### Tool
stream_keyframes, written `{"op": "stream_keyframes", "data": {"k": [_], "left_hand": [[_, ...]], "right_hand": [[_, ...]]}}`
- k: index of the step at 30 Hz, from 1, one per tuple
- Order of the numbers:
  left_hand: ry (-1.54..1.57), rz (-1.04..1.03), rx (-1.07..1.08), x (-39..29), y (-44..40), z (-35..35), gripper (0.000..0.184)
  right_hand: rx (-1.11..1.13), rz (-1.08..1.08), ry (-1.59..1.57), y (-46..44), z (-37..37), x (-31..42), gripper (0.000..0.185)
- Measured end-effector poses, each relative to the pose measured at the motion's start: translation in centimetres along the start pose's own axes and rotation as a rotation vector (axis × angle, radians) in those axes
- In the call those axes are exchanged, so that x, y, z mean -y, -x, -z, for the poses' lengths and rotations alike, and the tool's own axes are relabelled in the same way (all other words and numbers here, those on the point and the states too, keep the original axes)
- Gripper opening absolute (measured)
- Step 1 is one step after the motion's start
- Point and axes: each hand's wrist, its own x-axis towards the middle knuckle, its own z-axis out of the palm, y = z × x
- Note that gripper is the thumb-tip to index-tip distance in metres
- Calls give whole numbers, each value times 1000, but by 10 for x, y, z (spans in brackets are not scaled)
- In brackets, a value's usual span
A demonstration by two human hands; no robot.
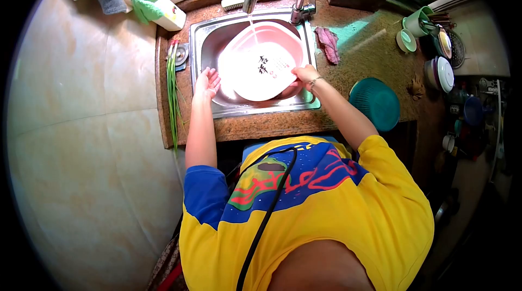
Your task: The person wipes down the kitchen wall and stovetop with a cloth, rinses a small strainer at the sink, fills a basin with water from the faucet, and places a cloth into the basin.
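Observation:
A pink plastic basin (293, 46) with dark characters on its whitish, glare-lit bottom sits tilted in the steel sink (239, 110). Gripping its right rim is my right hand (304, 76), thumb over the edge, a bracelet at the wrist. My left hand (208, 82) is at the sink's left edge, palm turned up and fingers apart, holding nothing, near the basin's left side. From the curved faucet (302, 0) a thin stream of water (252, 21) falls into the basin.
Green onions (173, 90) lie along the counter's left edge, beside a round metal strainer (182, 53). Right of the sink are a purplish cloth (328, 45) and a teal ribbed basket (375, 103). A brush (252, 0) lies behind the sink. Green cups (417, 22) and bowls (438, 74) stand far right.

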Motion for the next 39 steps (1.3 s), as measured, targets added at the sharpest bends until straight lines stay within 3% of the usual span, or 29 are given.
{"op": "stream_keyframes", "data": {"k": [2,9,11,13,17,19,21,23,25,26,28,29,31,34,39], "left_hand": [[6,-23,-11,4,-1,10,43],[61,-61,29,18,-2,18,41],[59,-82,67,23,-3,14,40],[-52,-135,-6,27,-3,11,42],[0,-23,-7,30,-19,13,40],[-16,-39,20,31,-23,8,39],[7,-3,39,30,-26,-3,32],[-3,12,69,33,-30,-14,31],[-5,24,86,35,-32,-26,30],[-16,16,102,38,-31,-33,29],[-45,-8,125,41,-16,-47,27],[-66,7,168,44,-12,-55,28],[-120,35,258,55,-12,-68,36],[-136,69,322,75,-3,-98,32],[-233,116,384,92,8,-133,36]], "right_hand": [[-28,-16,-49,-19,-19,-19,29],[10,-366,-442,-72,-76,-60,25],[41,-321,-460,-81,-87,-78,26],[103,-254,-458,-83,-91,-88,30],[239,-341,-266,-67,-72,-61,44],[302,-564,-76,-52,-59,-37,50],[277,-625,11,-35,-44,-18,52],[280,-217,398,-18,-23,0,46],[-74,297,630,-16,-3,9,20],[-300,592,746,-25,12,8,15],[-565,720,710,-20,38,29,15],[-698,900,791,-25,55,34,14],[-748,824,858,-23,83,45,13],[-842,871,688,-17,137,55,13],[-1168,810,698,0,284,59,10]]}}
